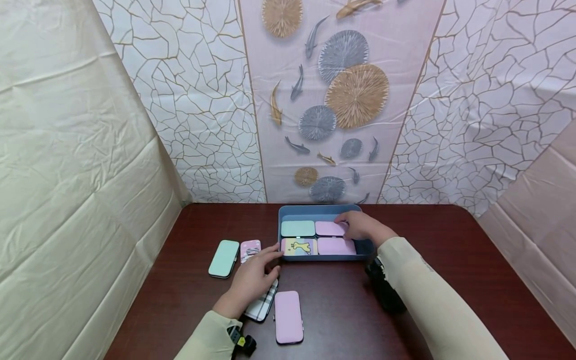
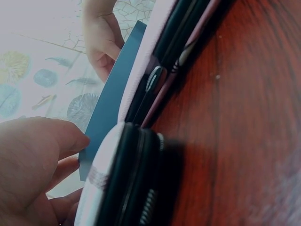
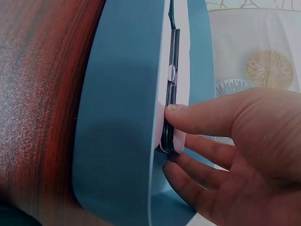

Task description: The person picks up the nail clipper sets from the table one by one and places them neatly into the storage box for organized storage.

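Status: the blue tray (image 1: pixel 325 212) stands at the middle of the desk (image 1: pixel 450 240), toward its far edge. It holds 4 flat cases in 2 rows: a mint case (image 1: pixel 298 228) and a pink case (image 1: pixel 330 228) at the far side, a giraffe-print case (image 1: pixel 299 246) and a second pink case (image 1: pixel 336 246) at the near side. By this layout the tray appears nearly filled.

Remaining: 4 cases lie on the desk left of the tray: a mint case (image 1: pixel 223 258) toward the left edge, a pink striped case (image 1: pixel 250 248) beside it, a plaid case (image 1: pixel 262 305) partly under the left hand (image 1: pixel 250 281), and a pink case (image 1: pixel 288 317) near the front edge.

Grip: the right hand (image 1: pixel 360 226) rests inside the tray. Its fingers (image 3: pixel 207 117) are extended, not curled, and the thumb tip presses the edge of the far pink case. The left hand lies open, fingertips touching the tray's near left corner by the giraffe-print case; it holds nothing.
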{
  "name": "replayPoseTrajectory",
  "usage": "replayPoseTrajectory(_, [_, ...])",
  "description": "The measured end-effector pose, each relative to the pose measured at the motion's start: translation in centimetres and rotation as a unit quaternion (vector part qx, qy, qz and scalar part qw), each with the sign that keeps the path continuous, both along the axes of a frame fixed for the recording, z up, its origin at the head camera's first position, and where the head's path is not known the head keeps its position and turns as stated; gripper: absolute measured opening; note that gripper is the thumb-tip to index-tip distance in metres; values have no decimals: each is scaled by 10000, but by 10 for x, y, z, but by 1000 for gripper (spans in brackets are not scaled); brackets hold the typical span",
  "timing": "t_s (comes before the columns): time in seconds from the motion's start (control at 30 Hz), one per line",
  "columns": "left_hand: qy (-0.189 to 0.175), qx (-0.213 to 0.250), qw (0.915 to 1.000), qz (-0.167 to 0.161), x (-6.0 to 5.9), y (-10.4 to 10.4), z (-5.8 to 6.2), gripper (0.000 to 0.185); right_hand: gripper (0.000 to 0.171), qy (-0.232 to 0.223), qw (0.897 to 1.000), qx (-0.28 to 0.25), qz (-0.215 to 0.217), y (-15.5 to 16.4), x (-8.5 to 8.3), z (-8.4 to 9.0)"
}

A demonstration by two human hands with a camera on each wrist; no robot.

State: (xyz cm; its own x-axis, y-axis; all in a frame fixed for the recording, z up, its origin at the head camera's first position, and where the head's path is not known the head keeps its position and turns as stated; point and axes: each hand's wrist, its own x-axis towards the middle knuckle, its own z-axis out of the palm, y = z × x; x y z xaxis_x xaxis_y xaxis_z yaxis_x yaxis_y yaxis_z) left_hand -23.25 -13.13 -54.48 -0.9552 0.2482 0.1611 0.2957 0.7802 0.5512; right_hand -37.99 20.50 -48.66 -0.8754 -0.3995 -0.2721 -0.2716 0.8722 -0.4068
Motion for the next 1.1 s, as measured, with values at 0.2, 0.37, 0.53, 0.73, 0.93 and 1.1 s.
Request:
replayPoseTrajectory(0.2, [14, -4, 10000, -7, 0, 0, 1, 45, 53, 73, 9999, -135, -24, 4, 1, -2])
replayPoseTrajectory(0.37, [56, -32, 10000, -9, 0, 0, 1, 45, 47, 344, 9990, -251, -108, 7, 2, -6])
replayPoseTrajectory(0.53, [11, 9, 10000, -12, 1, 0, 1, 45, 39, 794, 9963, -307, -72, 11, 5, -7])
replayPoseTrajectory(0.73, [31, 6, 10000, -13, 1, 1, -1, 45, 34, 1294, 9895, -645, -59, 15, 21, 2])
replayPoseTrajectory(0.93, [30, -11, 10000, -2, 0, 1, -2, 45, 31, 1653, 9821, -896, -147, 25, 38, 6])
replayPoseTrajectory(1.1, [22, -41, 10000, -3, 0, 1, -2, 44, 29, 1874, 9780, -858, -312, 33, 54, 13])
